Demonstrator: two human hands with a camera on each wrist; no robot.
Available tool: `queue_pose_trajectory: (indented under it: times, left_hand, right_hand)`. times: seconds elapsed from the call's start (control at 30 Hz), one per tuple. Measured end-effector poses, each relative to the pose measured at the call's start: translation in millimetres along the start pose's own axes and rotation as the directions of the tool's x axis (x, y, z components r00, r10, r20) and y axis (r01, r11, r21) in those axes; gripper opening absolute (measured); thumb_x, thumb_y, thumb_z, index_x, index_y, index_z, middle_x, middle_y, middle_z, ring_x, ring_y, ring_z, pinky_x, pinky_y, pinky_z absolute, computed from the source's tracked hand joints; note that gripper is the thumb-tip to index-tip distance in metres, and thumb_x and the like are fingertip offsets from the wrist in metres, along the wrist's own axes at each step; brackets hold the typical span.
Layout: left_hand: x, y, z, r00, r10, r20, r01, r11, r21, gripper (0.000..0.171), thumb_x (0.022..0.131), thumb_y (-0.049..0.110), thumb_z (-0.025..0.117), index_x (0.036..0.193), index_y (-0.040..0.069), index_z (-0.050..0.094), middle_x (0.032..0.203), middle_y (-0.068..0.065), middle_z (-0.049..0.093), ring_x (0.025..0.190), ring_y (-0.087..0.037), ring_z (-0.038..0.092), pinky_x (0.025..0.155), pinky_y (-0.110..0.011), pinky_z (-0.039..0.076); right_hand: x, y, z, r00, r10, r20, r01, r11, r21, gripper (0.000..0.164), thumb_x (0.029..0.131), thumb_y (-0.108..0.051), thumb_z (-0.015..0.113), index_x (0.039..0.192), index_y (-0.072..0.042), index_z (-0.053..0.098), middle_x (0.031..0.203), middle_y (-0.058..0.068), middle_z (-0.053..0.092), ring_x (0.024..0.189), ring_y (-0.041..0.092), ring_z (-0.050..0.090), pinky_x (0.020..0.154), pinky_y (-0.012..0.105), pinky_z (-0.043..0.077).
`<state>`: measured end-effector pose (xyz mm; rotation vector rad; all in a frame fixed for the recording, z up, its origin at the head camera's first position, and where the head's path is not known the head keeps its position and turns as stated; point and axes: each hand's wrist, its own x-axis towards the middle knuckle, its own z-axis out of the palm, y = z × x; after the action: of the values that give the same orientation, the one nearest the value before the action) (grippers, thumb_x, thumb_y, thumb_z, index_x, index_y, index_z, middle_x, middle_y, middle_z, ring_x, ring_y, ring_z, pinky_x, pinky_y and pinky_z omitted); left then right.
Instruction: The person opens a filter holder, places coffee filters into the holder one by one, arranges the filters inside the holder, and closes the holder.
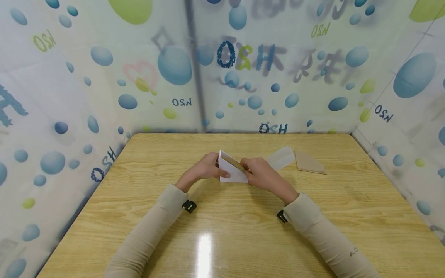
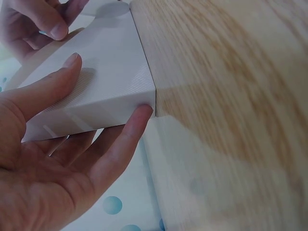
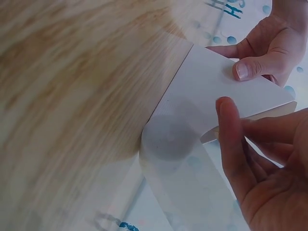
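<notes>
A small white box [image 1: 232, 175] with a slanted upper side stands on the table between both hands. Brown cardboard [image 1: 232, 160] shows along its slanted opening. My left hand [image 1: 209, 166] grips the tall end, the thumb [image 2: 65, 79] on the broad white face and the other fingers round the narrow end. At the low end, my right hand [image 1: 260, 174] has curled fingers pinching the slanted edge. Its fingertips [image 3: 227, 108] lie right at that edge in the right wrist view. I cannot tell whether they pinch the white wall or the cardboard inside.
Behind the right hand lies a translucent whitish sheet [image 1: 282, 157]. Right of it is a flat brown cardboard piece [image 1: 309, 163] with one curved side. The wooden table [image 1: 240, 231] ends at a patterned cloth wall [image 1: 240, 112]. Dark wrist mounts [image 1: 189, 206] sit under both cuffs.
</notes>
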<state>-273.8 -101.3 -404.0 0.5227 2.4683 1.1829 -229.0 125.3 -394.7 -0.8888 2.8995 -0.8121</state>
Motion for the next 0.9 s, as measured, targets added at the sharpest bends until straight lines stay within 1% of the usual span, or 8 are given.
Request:
queue_pose_trajectory:
  times: [0.13,0.3,0.4,0.6,0.73,0.9]
  left_hand:
    - [-0.6,0.0,-0.1,1.0,-0.001,-0.002,0.001,1.0,-0.001,0.044,0.086,0.011,0.084,0.125,0.004,0.067,0.114,-0.015,0.074,0.097,-0.022,0.072,0.073,-0.036,0.063]
    - [-0.2,-0.5,0.2,1.0,0.008,-0.005,-0.008,1.0,0.0,0.046,0.085,0.011,0.084,0.126,0.004,0.066,0.116,-0.016,0.073,0.099,-0.024,0.072,0.073,-0.036,0.063]
    - [0.0,-1.1,0.4,1.0,0.016,-0.003,-0.016,1.0,0.003,0.046,0.086,0.011,0.084,0.127,0.004,0.066,0.117,-0.015,0.073,0.1,-0.025,0.072,0.073,-0.035,0.063]
    - [-0.6,-0.4,0.3,1.0,0.013,-0.002,-0.013,1.0,-0.004,0.045,0.086,0.012,0.084,0.127,0.005,0.066,0.117,-0.014,0.073,0.098,-0.023,0.071,0.074,-0.037,0.063]
    - [-0.5,0.4,0.2,1.0,0.009,-0.001,-0.009,1.0,-0.009,0.045,0.086,0.012,0.084,0.127,0.005,0.066,0.117,-0.015,0.073,0.098,-0.023,0.071,0.074,-0.037,0.063]
    - [-2.0,0.8,0.2,1.0,0.007,-0.002,-0.007,1.0,-0.011,0.045,0.086,0.012,0.084,0.127,0.005,0.066,0.117,-0.015,0.073,0.099,-0.023,0.071,0.075,-0.038,0.063]
  right_hand:
    - [-0.2,-0.4,1.4,0.999,0.015,0.04,-0.015,1.0,0.011,0.009,0.103,-0.006,0.059,0.104,-0.005,0.067,0.089,0.011,0.073,0.055,0.006,0.058,0.052,0.022,0.05]
    - [0.2,-0.6,4.0,0.994,0.041,0.101,-0.043,0.999,0.018,0.01,0.105,-0.01,0.057,0.107,-0.005,0.065,0.08,0.005,0.067,0.056,0.008,0.058,0.052,0.023,0.05]
    - [0.6,0.5,5.8,0.992,0.044,0.116,-0.047,0.999,0.016,0.01,0.106,-0.011,0.056,0.107,-0.005,0.065,0.075,0.002,0.063,0.055,0.009,0.056,0.052,0.024,0.048]
    - [-0.5,2.3,7.3,0.99,0.035,0.134,-0.041,0.998,0.046,0.012,0.104,-0.011,0.055,0.111,-0.005,0.064,0.069,0.002,0.06,0.051,0.011,0.054,0.048,0.025,0.045]
    - [-0.7,1.2,7.4,0.988,0.058,0.143,-0.067,0.996,0.066,0.015,0.104,-0.012,0.057,0.115,-0.005,0.064,0.073,0.002,0.061,0.054,0.011,0.055,0.05,0.025,0.046]
    - [-1.3,-0.8,6.7,0.985,0.094,0.148,-0.109,0.989,0.1,0.027,0.104,-0.014,0.058,0.127,-0.001,0.062,0.085,0.005,0.067,0.057,0.011,0.06,0.052,0.026,0.051]
